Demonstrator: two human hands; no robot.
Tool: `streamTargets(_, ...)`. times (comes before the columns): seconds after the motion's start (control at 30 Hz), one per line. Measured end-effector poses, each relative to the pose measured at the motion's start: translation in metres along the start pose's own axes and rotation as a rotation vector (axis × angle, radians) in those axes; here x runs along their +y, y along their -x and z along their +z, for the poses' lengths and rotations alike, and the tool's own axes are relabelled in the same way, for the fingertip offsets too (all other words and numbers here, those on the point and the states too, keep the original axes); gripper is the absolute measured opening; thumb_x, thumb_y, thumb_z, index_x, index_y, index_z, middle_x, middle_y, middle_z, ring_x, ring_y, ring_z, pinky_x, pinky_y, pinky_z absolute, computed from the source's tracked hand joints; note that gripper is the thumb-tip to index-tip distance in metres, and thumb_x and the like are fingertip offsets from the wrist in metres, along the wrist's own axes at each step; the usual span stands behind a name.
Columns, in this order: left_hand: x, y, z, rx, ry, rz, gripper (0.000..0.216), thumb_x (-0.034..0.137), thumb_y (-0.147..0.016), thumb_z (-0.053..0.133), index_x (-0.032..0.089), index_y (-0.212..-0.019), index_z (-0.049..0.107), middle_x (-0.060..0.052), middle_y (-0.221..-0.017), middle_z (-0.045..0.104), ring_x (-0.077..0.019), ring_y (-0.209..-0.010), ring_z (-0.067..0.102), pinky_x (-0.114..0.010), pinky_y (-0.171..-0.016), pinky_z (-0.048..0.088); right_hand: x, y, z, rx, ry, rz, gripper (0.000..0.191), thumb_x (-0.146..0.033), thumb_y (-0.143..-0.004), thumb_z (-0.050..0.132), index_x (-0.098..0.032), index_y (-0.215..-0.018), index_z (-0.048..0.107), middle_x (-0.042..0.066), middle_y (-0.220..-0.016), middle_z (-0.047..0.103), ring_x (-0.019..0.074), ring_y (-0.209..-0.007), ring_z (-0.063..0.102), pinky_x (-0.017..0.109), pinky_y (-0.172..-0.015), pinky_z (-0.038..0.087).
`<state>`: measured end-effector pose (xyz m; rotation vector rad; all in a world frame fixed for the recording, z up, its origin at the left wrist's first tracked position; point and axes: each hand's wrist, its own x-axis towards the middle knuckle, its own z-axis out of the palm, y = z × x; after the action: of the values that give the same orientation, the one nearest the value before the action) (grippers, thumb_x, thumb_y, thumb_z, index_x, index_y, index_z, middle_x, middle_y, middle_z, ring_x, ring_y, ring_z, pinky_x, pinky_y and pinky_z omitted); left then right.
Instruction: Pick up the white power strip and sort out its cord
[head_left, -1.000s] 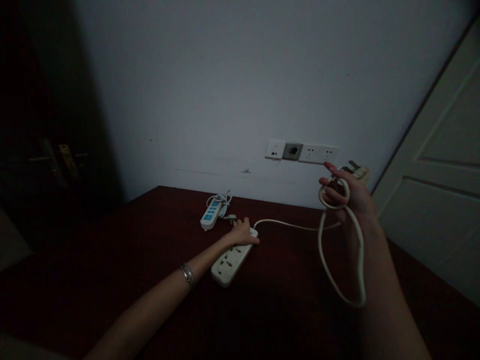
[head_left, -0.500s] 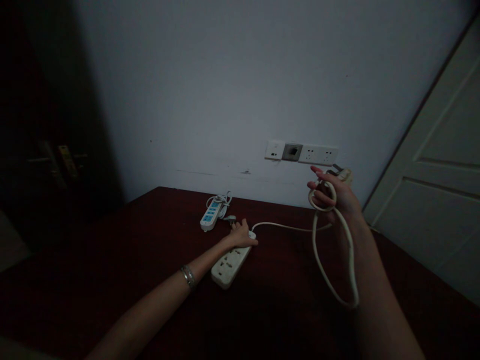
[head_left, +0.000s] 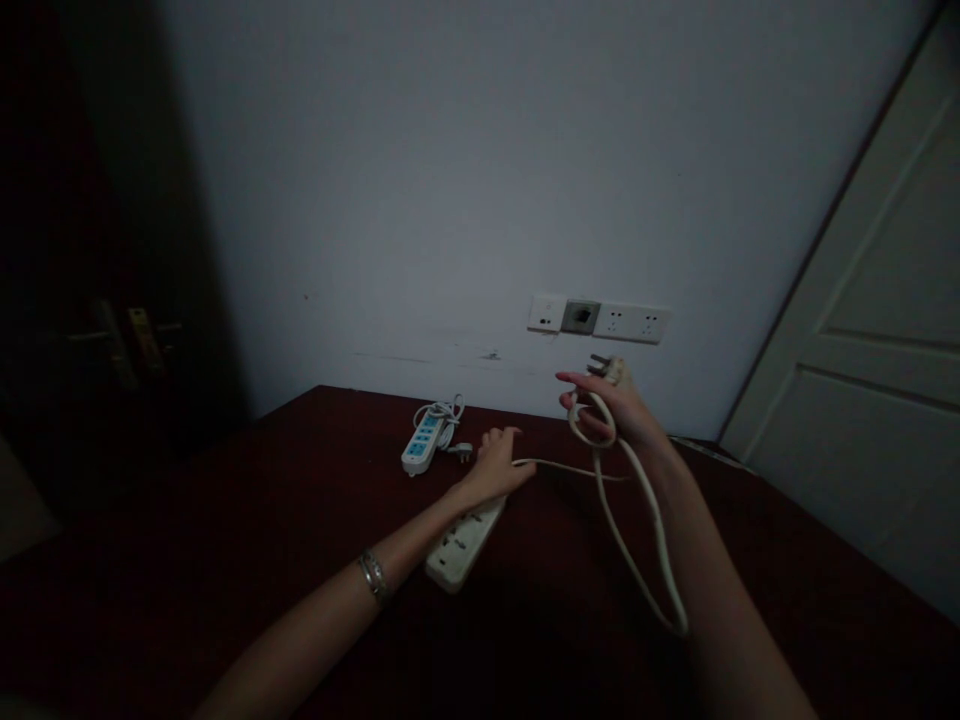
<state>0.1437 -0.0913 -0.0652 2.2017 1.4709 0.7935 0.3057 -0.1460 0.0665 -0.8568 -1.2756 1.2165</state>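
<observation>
A beige power strip (head_left: 466, 545) lies slantwise on the dark red table. Above its far end is my left hand (head_left: 493, 472), thumb and index finger spread apart around where the white cord (head_left: 570, 467) leaves the strip; the other fingers curl partly out of sight. Raised off the table, my right hand (head_left: 611, 405) is closed on the same cord, which loops around its fingers and hangs down in a long bight. The cord's plug (head_left: 613, 370) sticks up behind that hand, its prongs pointing left.
A smaller white power strip with blue sockets (head_left: 424, 445) lies farther back, its cord bundled and its plug (head_left: 463, 452) beside it. Wall sockets (head_left: 631, 322) are on the wall behind the table (head_left: 322, 500). A pale door (head_left: 862, 400) stands on the right, a dark door handle area on the left.
My left hand has slid forward and right, from the strip's far end toward its cord. My right hand has moved left with the looped cord and plug, bringing it nearer the left hand.
</observation>
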Motion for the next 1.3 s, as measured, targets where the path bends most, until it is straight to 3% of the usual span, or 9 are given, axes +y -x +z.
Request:
streamTargets(0.07, 0.023, 0.006, -0.012, 0.001, 0.397, 0.131, 0.05, 0.033, -0.071, 0.057, 0.013, -0.116, 0.046, -0.015, -0.114, 0.052, -0.026, -0.106, 0.05, -0.039, -0.091, 0.038, 0.002, 0.004, 0.015, -0.003, 0.043, 0.008, 0.035, -0.039, -0.062, 0.069, -0.014, -0.085, 0.062, 0.001, -0.056, 0.061, 0.0011, -0.024, 0.029, 0.018, -0.026, 0.019)
streamTargets(0.17, 0.055, 0.02, -0.031, -0.331, 1.012, 0.174, 0.033, 0.031, -0.071, 0.056, 0.014, -0.099, 0.053, -0.009, -0.095, 0.059, -0.0191, -0.085, 0.058, -0.033, -0.077, 0.045, 0.002, 0.012, 0.038, 0.011, 0.116, 0.016, 0.031, -0.039, -0.062, 0.07, -0.013, -0.078, 0.063, 0.002, -0.056, 0.062, 0.0034, -0.027, 0.036, 0.018, -0.028, 0.026)
streamTargets(0.23, 0.07, 0.031, -0.042, -0.42, 1.179, 0.162, 0.025, 0.025, -0.066, 0.06, 0.013, -0.087, 0.055, -0.006, -0.084, 0.059, -0.0164, -0.077, 0.058, -0.031, -0.073, 0.044, 0.0, 0.019, 0.047, 0.016, 0.16, -0.013, 0.028, -0.038, -0.063, 0.07, -0.012, -0.072, 0.064, 0.002, -0.053, 0.061, 0.0048, -0.03, 0.041, 0.018, -0.03, 0.029)
streamTargets(0.43, 0.085, 0.05, -0.069, -0.318, 1.246, 0.224, 0.018, 0.024, -0.066, 0.067, 0.013, -0.07, 0.053, 0.001, -0.07, 0.054, -0.0094, -0.067, 0.051, -0.024, -0.069, 0.04, -0.007, 0.034, 0.049, -0.05, -0.023, 0.009, 0.031, -0.041, -0.072, 0.062, -0.013, -0.084, 0.065, 0.002, -0.051, 0.06, 0.0084, -0.036, 0.047, 0.019, -0.034, 0.038)
streamTargets(0.73, 0.098, 0.071, -0.073, -0.208, 1.291, 0.11, 0.016, 0.018, -0.071, 0.056, 0.011, -0.084, 0.062, -0.005, -0.076, 0.062, -0.0111, -0.062, 0.057, -0.023, -0.058, 0.045, 0.0, 0.044, 0.022, -0.138, -0.099, 0.09, 0.043, -0.057, -0.076, 0.055, -0.015, -0.082, 0.063, 0.014, -0.079, 0.07, 0.0235, -0.077, 0.067, 0.033, -0.063, 0.054)
streamTargets(0.9, 0.097, 0.078, -0.086, -0.115, 1.272, 0.038, 0.016, 0.016, -0.077, 0.048, 0.012, -0.09, 0.058, -0.01, -0.079, 0.067, -0.0171, -0.067, 0.065, -0.032, -0.067, 0.052, -0.019, 0.067, 0.018, -0.072, 0.016, 0.092, 0.041, -0.056, -0.068, 0.064, -0.015, -0.074, 0.063, 0.012, -0.077, 0.07, 0.0228, -0.074, 0.066, 0.037, -0.072, 0.052)
streamTargets(1.03, 0.082, 0.08, -0.114, -0.025, 1.259, 0.015, 0.018, 0.016, -0.08, 0.047, 0.011, -0.095, 0.053, -0.014, -0.08, 0.069, -0.0206, -0.071, 0.067, -0.034, -0.069, 0.054, -0.04, 0.088, 0.012, 0.029, 0.107, -0.077, 0.043, -0.057, -0.061, 0.07, -0.018, -0.05, 0.054, 0.007, -0.061, 0.065, 0.0187, -0.064, 0.064, 0.036, -0.074, 0.051)
streamTargets(1.17, 0.062, 0.085, -0.15, -0.046, 1.184, -0.01, 0.014, 0.017, -0.08, 0.047, 0.011, -0.091, 0.053, -0.016, -0.082, 0.068, -0.0208, -0.071, 0.067, -0.032, -0.063, 0.055, -0.068, 0.107, -0.006, 0.134, 0.073, -0.251, 0.053, -0.055, -0.072, 0.062, -0.02, -0.04, 0.037, -0.004, -0.038, 0.042, 0.0107, -0.049, 0.053, 0.035, -0.073, 0.051)
streamTargets(1.3, 0.038, 0.091, -0.179, -0.033, 1.024, -0.057, 0.012, 0.011, -0.076, 0.047, 0.014, -0.086, 0.052, -0.001, -0.058, 0.059, -0.012, -0.046, 0.056, -0.026, -0.046, 0.05, -0.091, 0.126, -0.04, 0.329, 0.217, -0.474, 0.053, -0.043, -0.073, 0.066, -0.021, -0.04, 0.031, -0.009, -0.031, 0.025, 0.0057, -0.032, 0.03, 0.029, -0.051, 0.045)
